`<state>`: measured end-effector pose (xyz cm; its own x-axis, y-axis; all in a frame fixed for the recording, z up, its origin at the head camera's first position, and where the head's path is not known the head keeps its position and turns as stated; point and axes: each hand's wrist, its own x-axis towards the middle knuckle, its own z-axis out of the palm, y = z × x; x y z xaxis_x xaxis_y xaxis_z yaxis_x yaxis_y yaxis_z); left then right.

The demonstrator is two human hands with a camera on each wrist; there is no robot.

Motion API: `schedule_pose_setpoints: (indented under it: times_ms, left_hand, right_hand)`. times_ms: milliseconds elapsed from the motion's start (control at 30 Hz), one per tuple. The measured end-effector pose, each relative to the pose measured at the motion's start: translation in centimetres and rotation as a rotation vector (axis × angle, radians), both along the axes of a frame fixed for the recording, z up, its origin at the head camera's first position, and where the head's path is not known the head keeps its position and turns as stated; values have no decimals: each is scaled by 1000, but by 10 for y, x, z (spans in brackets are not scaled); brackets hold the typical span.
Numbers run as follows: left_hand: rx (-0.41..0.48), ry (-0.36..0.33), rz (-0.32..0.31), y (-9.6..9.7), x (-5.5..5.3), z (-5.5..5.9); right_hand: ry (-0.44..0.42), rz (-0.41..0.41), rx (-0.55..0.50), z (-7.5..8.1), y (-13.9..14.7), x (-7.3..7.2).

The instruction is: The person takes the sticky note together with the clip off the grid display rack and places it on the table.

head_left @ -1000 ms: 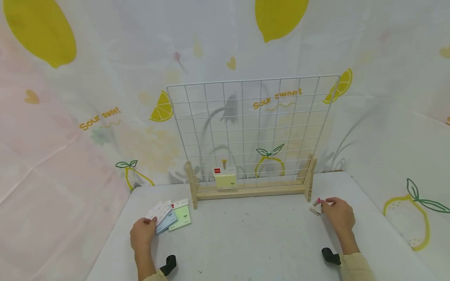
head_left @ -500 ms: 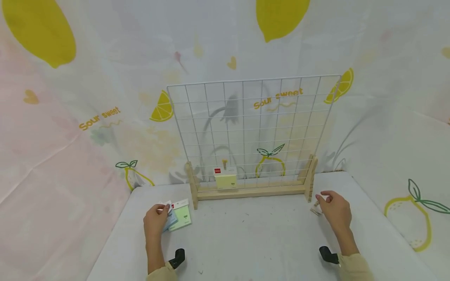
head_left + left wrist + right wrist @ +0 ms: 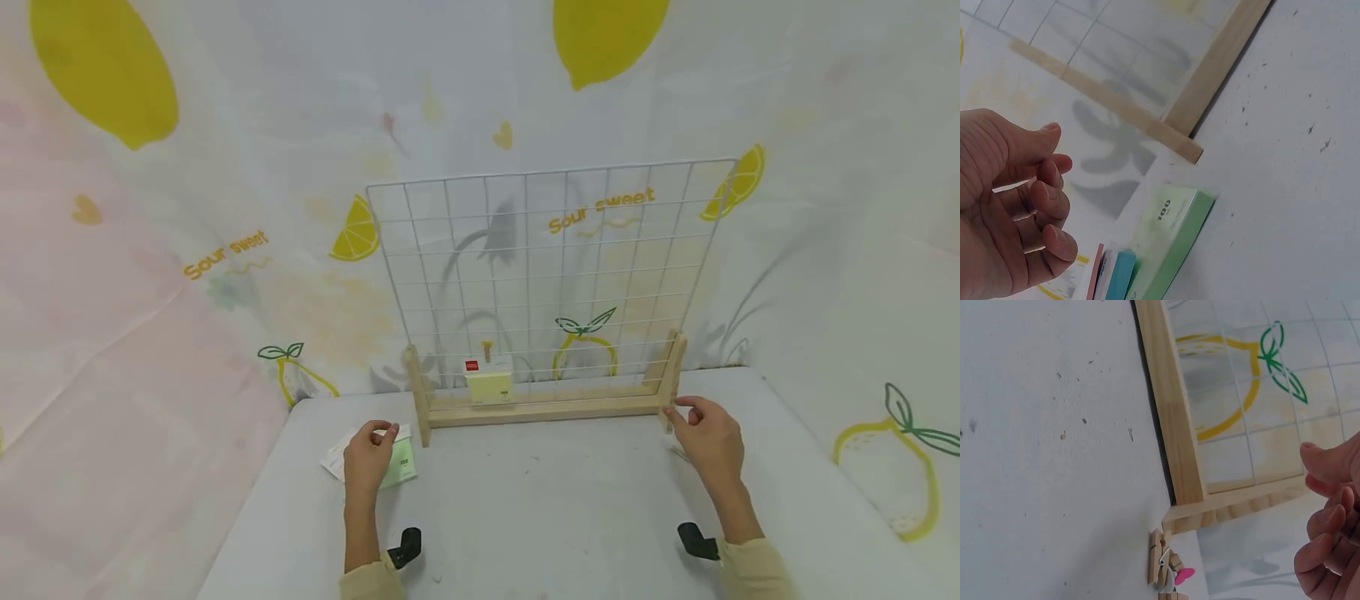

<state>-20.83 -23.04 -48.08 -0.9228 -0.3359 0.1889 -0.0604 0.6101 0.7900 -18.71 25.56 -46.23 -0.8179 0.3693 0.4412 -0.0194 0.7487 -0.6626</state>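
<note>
My left hand (image 3: 369,457) hovers above the sticky note pads on the left of the table, its fingers loosely bent and holding nothing. In the left wrist view, a green pad (image 3: 1169,228) lies below that hand, beside a blue pad (image 3: 1122,275) and a pink-edged one (image 3: 1094,272). On the right, my right hand (image 3: 708,442) is raised near the rack's right foot, likewise holding nothing. Several wooden clothespins (image 3: 1159,556), one with a pink piece, lie on the table below it. A yellow pad (image 3: 490,387) hangs on the wire grid (image 3: 527,275) under a clothespin (image 3: 487,350).
The grid stands upright in a wooden base (image 3: 547,411) at the back of the white table (image 3: 555,500). Behind it hangs a lemon-print cloth (image 3: 292,108). Dark specks dot the tabletop. A black fitting (image 3: 407,547) sits at my left wrist.
My left hand has left the pads it was touching and moved up and right. My right hand has lifted from the clothespins toward the rack. The view has shifted slightly.
</note>
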Motion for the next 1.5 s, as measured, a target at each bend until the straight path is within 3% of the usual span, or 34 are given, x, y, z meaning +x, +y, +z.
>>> schedule_pose_setpoints:
  times_ms: [233, 500, 800, 1000, 1300, 1500]
  left_hand:
    - [4, 19, -29, 10, -5, -1]
    - [22, 94, -104, 24, -12, 4]
    - [45, 79, -117, 36, -15, 7]
    - [52, 118, -132, 40, -17, 4]
    - [98, 164, -165, 52, -20, 3]
    - [100, 182, -177, 59, -22, 2]
  right_hand:
    - [79, 29, 24, 2, -8, 1]
    - [207, 76, 54, 11, -14, -8]
    - [249, 115, 39, 15, -30, -16]
    - [301, 143, 45, 19, -37, -18]
    - [283, 202, -3, 25, -53, -20]
    - [318, 242, -22, 26, -66, -24]
